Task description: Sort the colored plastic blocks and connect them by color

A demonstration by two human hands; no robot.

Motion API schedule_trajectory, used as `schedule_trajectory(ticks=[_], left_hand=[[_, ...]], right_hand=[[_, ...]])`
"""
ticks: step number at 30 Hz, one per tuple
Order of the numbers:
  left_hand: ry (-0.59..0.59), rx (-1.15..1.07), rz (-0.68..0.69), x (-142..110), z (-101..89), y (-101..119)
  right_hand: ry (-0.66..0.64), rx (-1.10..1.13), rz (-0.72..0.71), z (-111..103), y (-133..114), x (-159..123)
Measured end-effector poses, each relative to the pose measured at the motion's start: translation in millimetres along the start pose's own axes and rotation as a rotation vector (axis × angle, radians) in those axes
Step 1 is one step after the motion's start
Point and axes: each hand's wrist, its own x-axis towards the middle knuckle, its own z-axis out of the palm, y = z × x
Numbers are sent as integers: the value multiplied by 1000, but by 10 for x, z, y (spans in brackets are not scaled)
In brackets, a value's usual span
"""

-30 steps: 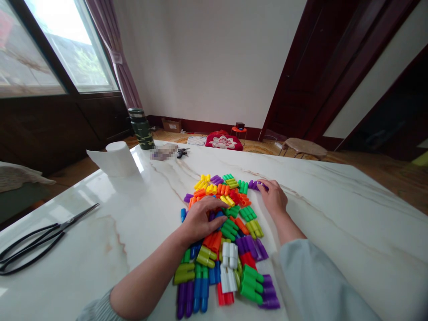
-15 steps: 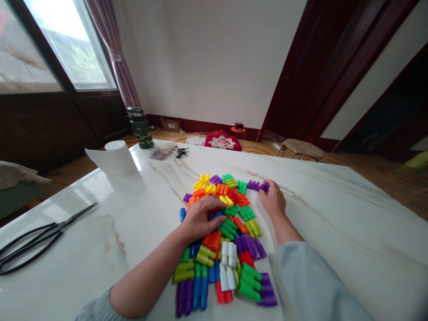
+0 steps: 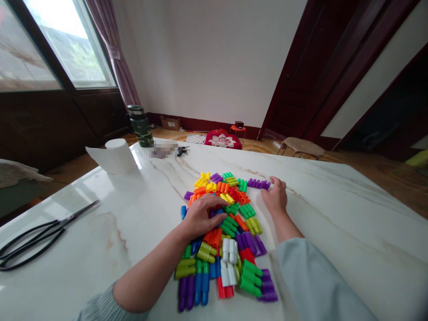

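My left hand (image 3: 205, 215) lies over the middle of a spread of colourful plastic bullet-shaped building blocks, thumb apart from the fingers; it hides the blocks under the palm. A green block (image 3: 230, 226) shows beside its thumb. On the far right of the spread, my right hand (image 3: 276, 196) stands by a purple block (image 3: 258, 183), its index finger and thumb apart around the block's right end. Nearer to me are white blocks (image 3: 228, 273), a large green block (image 3: 250, 278), purple blocks (image 3: 267, 287) and blue blocks (image 3: 201, 285).
The white marble-patterned table (image 3: 334, 232) bears long black-handled scissors (image 3: 60, 225) at left. Farther back stand a paper roll (image 3: 120, 158), a camouflage flask (image 3: 140, 127) and keys (image 3: 182, 151), next to a blurred-out item. A stool (image 3: 302, 146) is beyond the table.
My right hand's fingers have come off the purple block's right end, which now shows in full. My left hand stays on the spread. The view has shifted slightly.
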Motion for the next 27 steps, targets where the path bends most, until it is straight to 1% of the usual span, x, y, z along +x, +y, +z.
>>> schedule_trajectory(ticks=[3, 5, 6, 8, 9, 10, 12, 13, 16, 18, 20, 22, 23, 25, 27], left_hand=[[1, 5, 7, 5, 2, -4], [7, -1, 14, 8, 4, -6], [11, -6, 18, 9, 5, -6], [17, -14, 25, 10, 7, -4], [19, -17, 26, 11, 8, -2], [18, -19, 26, 11, 9, 1], [17, -24, 29, 13, 11, 5], [18, -27, 29, 13, 12, 5], [19, -35, 26, 11, 17, -3], [22, -33, 21, 8, 21, -14], [28, -29, 21, 3, 23, -22], [30, -34, 25, 1, 22, -24], [28, -39, 28, 0, 21, -22], [25, -45, 32, 2, 18, -19], [23, -41, 35, 5, 17, -21]], right_hand=[[174, 47, -48, -41, -14, -42], [208, 75, -149, -77, -102, -75], [190, 99, -227, -89, -180, -85], [88, 162, -405, -87, -410, -82], [12, 190, -481, -67, -557, -71], [-78, 209, -527, -33, -721, -56], [-272, 178, -530, 77, -1061, -27], [-335, 117, -514, 147, -1221, -20], [-476, -144, -492, 367, -1584, -35], [-510, -219, -488, 467, -1710, -62], [-496, -215, -494, 493, -1753, -84], [-445, -155, -501, 432, -1730, -97], [-409, -86, -501, 372, -1693, -105], [-313, 144, -480, 212, -1564, -133], [-198, 452, -395, 35, -1356, -191]])
